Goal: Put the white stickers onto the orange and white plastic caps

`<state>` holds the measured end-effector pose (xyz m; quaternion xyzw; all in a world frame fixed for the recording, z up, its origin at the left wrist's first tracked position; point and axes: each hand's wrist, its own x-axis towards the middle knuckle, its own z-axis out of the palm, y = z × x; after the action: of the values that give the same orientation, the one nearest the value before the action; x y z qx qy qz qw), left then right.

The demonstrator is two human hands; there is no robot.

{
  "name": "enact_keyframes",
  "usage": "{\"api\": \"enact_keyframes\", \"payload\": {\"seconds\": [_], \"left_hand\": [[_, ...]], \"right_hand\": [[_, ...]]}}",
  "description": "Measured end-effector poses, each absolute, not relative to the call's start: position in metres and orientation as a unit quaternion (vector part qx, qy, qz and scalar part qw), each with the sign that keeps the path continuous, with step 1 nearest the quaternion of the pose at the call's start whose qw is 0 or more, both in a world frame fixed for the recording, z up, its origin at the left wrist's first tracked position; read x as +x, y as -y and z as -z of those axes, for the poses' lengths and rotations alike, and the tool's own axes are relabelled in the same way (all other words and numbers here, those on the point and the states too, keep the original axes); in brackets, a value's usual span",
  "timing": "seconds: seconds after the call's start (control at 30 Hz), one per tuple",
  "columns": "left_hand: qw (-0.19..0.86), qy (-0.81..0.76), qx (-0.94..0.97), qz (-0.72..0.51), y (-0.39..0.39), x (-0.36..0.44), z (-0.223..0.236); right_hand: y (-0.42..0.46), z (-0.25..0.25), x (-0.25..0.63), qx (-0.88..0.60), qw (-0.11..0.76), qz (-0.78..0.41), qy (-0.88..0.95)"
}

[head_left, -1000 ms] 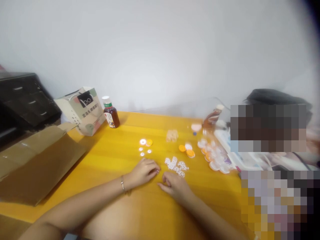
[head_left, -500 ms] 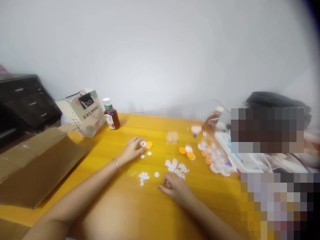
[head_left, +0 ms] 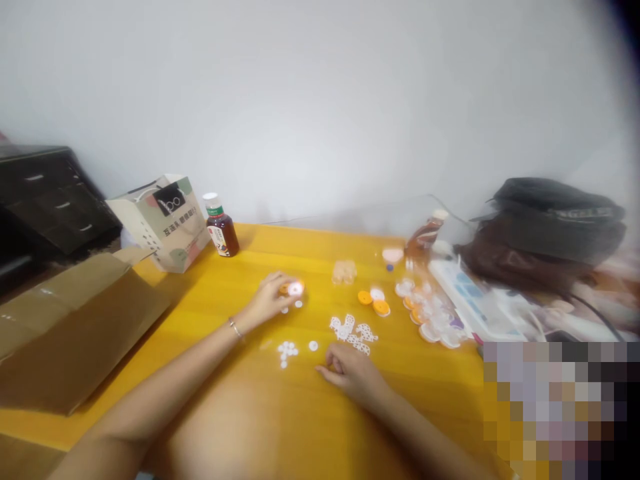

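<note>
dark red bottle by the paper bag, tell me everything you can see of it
The dark red bottle stands upright on the yellow table, near its far edge and left of the middle of the view. It has a white cap, in place, a green band beneath, and a glossy, squarish body that looks like plastic or glass. A pale label bears print too small to read. No hand touches it; whether it touches the paper bag is unclear.

Soft light brightens the wall (head_left: 300, 120) and leaves pale glare on the bench (head_left: 240, 420). White pieces (head_left: 287, 351) blur; the upper-right corner is black, the lower right pixelated.
</note>
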<state>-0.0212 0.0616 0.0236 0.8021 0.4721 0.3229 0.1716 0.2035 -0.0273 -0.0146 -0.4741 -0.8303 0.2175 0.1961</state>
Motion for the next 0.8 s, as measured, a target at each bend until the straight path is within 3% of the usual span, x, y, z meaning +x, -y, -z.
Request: {"api": "enact_keyframes", "payload": {"seconds": [0.17,0.5,0.8], "left_hand": [[0.219,-0.337,0.887,-0.229,-0.013,0.001,-0.035],[0.214,-0.348,0.895,-0.181,-0.012,0.006,-0.017],[0.211,-0.354,0.897,-0.160,-0.029,-0.026,-0.047]], "right_hand": [[0.026,0.014,0.205,-0.474,0.204,-0.242,0.822],[0.026,0.014,0.206,-0.466,0.213,-0.251,0.821],[0.027,0.015,0.206,-0.472,0.211,-0.259,0.816]]}}
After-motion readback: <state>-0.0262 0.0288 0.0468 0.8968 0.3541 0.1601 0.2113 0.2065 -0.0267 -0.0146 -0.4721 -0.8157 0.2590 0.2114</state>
